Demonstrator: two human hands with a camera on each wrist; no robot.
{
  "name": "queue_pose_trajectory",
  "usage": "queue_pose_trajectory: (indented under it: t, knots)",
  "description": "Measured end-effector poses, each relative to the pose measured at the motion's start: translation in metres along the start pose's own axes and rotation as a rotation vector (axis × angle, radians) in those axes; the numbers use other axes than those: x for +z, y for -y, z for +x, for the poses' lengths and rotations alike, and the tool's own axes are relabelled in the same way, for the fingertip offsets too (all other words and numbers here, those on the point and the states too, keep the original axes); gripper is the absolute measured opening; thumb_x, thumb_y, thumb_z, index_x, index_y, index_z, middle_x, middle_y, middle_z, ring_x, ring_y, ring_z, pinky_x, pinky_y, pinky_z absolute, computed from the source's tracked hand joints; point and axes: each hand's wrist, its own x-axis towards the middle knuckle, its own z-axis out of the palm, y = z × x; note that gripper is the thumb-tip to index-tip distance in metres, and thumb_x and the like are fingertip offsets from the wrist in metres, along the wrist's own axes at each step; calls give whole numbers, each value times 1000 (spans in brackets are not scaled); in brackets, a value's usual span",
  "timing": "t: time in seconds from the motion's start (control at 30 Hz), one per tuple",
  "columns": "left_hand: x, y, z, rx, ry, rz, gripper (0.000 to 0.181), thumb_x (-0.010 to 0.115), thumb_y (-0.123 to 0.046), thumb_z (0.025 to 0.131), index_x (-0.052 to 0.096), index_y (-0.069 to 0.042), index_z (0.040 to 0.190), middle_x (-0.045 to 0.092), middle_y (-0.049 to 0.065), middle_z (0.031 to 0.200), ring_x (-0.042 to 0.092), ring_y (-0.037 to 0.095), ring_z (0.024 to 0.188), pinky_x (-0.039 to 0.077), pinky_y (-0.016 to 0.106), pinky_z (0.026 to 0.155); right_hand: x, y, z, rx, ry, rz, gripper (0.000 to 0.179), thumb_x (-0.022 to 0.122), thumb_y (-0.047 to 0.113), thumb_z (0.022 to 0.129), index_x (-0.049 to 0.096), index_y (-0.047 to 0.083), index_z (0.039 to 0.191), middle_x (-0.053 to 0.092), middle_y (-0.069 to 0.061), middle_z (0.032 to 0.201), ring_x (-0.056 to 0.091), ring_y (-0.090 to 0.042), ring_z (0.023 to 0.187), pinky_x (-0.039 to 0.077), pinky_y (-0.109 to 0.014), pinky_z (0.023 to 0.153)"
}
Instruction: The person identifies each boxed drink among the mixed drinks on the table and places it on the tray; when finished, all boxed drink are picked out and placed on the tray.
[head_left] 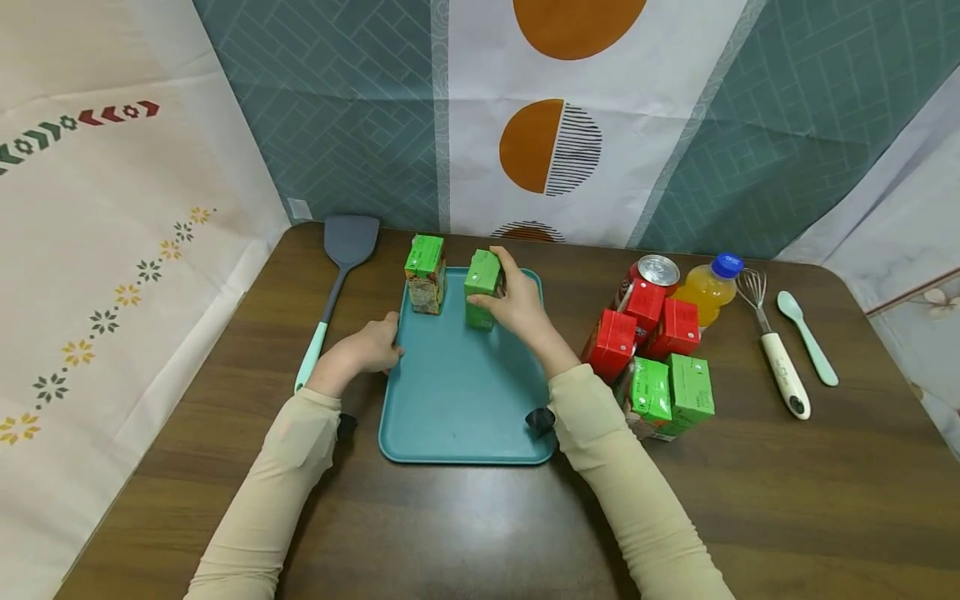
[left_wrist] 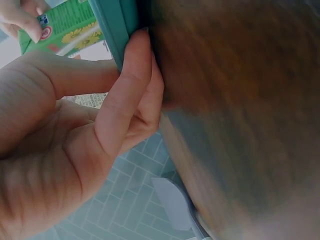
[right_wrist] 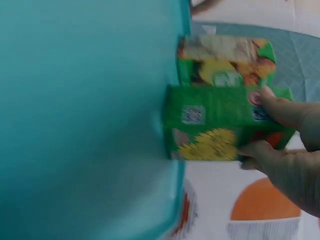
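My left hand (head_left: pixel 367 346) holds the left rim of a teal tray (head_left: pixel 457 392); in the left wrist view, thumb and curled fingers (left_wrist: pixel 125 95) pinch that edge. At the tray's far end, my right hand (head_left: pixel 519 304) grips a green juice box (head_left: pixel 481 283) upright, thumb on one side and fingers on another. Right wrist view: the held juice box (right_wrist: pixel 200 117) stands at the tray's surface; whether its base touches is unclear. A second green juice box (head_left: pixel 426 275) with fruit pictures stands at the far left corner of the tray.
Right of the tray cluster several red cartons (head_left: pixel 612 342), two green juice boxes (head_left: pixel 690 390), a red can (head_left: pixel 658 271) and an orange-juice bottle (head_left: pixel 705 292). Farther right lie a whisk (head_left: pixel 783 375) and a mint spoon (head_left: pixel 810 340). A grey spatula (head_left: pixel 351 240) lies left of the tray.
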Motion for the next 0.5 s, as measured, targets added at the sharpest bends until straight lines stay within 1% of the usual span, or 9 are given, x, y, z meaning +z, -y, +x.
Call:
queue_pose_trajectory:
  t: [0.07, 0.13, 0.2, 0.27, 0.33, 0.37, 0.4, 0.47, 0.5]
  knots:
    - [-1, 0, -1, -4, -1, 0, 68, 45, -6, 97, -1, 14, 143, 62, 28, 101, 64, 23, 67, 45, 29, 57, -3, 2, 4, -8, 47, -36, 82, 72, 18, 82, 23, 17, 149, 59, -12, 107, 57, -24, 84, 46, -34, 75]
    - [-1, 0, -1, -5, -3, 0, 68, 45, -6, 97, -1, 14, 143, 63, 25, 95, 63, 23, 66, 45, 29, 56, -5, 4, 6, 0, 78, -60, 82, 71, 20, 83, 22, 19, 149, 57, -9, 81, 48, -21, 63, 41, -34, 63]
    - [-1, 1, -1, -3, -2, 4, 68, 45, -5, 96, -1, 14, 143, 64, 24, 91, 63, 22, 66, 45, 29, 56, -7, 5, 8, 11, 96, -73, 82, 70, 22, 84, 21, 21, 150, 47, -4, 64, 38, -16, 52, 36, -31, 59]
    - [0, 1, 0, 1, 1, 7, 68, 44, -5, 96, -1, 14, 143, 63, 26, 95, 64, 22, 66, 45, 29, 56, -8, 4, 9, 20, 107, -75, 82, 70, 23, 84, 21, 22, 150, 38, -4, 54, 30, -16, 46, 34, -31, 57]
    - [0, 1, 0, 5, 4, 0, 68, 44, -5, 96, -1, 14, 143, 61, 29, 103, 64, 21, 66, 46, 29, 57, -8, 4, 10, 18, 109, -79, 82, 70, 23, 84, 21, 22, 150, 41, -5, 58, 28, -16, 48, 35, -32, 60]
    - [1, 2, 1, 7, 3, -3, 67, 44, -5, 96, 0, 14, 143, 60, 31, 107, 64, 22, 67, 47, 29, 58, -9, 4, 10, 10, 109, -85, 82, 70, 24, 84, 21, 22, 150, 50, -7, 66, 35, -16, 52, 37, -33, 64]
    - [1, 2, 1, 11, 1, -7, 67, 44, -5, 96, 0, 14, 143, 58, 33, 111, 65, 22, 67, 47, 29, 58, -9, 3, 10, 6, 108, -88, 82, 70, 24, 84, 21, 22, 151, 52, -10, 71, 35, -18, 54, 38, -34, 66]
    - [2, 2, 1, 13, -4, -18, 66, 44, -5, 96, 1, 14, 143, 53, 35, 118, 65, 22, 69, 48, 30, 60, -10, 3, 10, -6, 100, -92, 82, 69, 24, 85, 20, 22, 151, 53, -13, 80, 34, -19, 58, 37, -34, 69]
    - [2, 2, 1, 16, -7, -24, 66, 44, -5, 96, 1, 14, 143, 51, 36, 121, 65, 23, 70, 49, 31, 61, -9, 3, 10, -15, 91, -97, 82, 69, 24, 85, 20, 22, 151, 53, -14, 78, 35, -20, 58, 38, -34, 68]
